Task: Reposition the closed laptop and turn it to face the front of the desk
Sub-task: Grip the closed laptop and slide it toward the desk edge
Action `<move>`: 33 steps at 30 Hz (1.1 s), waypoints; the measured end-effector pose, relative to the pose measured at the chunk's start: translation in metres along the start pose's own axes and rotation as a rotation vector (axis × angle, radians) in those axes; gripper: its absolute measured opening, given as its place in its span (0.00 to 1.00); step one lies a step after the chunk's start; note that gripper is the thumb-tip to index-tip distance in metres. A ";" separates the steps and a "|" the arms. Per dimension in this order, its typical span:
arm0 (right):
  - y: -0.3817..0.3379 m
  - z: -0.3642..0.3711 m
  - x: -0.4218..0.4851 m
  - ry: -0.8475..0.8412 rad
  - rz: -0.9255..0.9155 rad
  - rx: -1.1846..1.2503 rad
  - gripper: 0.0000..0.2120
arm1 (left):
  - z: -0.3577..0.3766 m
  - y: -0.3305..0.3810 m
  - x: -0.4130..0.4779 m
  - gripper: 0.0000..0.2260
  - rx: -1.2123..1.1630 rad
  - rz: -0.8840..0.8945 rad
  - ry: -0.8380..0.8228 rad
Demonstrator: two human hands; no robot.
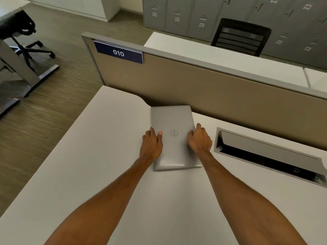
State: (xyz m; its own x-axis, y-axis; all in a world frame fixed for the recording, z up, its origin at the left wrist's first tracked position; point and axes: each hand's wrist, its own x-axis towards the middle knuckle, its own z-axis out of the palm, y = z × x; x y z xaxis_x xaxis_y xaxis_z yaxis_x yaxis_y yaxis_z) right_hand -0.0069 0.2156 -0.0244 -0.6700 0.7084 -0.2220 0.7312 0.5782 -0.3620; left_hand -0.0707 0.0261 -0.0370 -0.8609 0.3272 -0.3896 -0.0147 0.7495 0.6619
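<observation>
Both bare forearms reached out over the white desk (109, 138). The left hand (151, 145) clasped the left long edge of the closed laptop (172, 121), thumb on the lid and fingers curled over the side; the right hand (199, 139) gripped the opposite edge the same way, a hold suited, I judged, to swivelling it flat. The laptop lay lengthwise toward the desk's back edge, its far end against the tan partition (212, 89), beside the open cable tray (265, 156).
</observation>
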 end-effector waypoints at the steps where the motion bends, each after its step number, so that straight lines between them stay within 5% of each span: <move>1: -0.001 0.000 0.003 0.003 0.028 0.028 0.20 | 0.000 0.002 0.003 0.31 -0.020 -0.018 0.004; 14: 0.003 0.006 0.034 -0.013 0.284 0.345 0.14 | -0.012 0.010 0.046 0.16 -0.721 -0.434 0.017; 25: 0.011 0.003 0.031 -0.097 0.427 0.588 0.09 | -0.011 -0.006 0.037 0.16 -0.976 -0.419 0.115; 33: 0.018 -0.005 0.010 -0.134 0.421 0.634 0.15 | -0.015 -0.011 0.014 0.18 -1.022 -0.438 0.131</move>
State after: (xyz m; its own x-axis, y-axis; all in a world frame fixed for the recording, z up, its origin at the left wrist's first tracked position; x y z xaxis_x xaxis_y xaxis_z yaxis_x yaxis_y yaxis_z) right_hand 0.0003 0.2347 -0.0290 -0.3910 0.7387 -0.5490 0.7415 -0.1005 -0.6634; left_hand -0.0902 0.0143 -0.0401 -0.7249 0.0431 -0.6876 -0.6888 -0.0593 0.7225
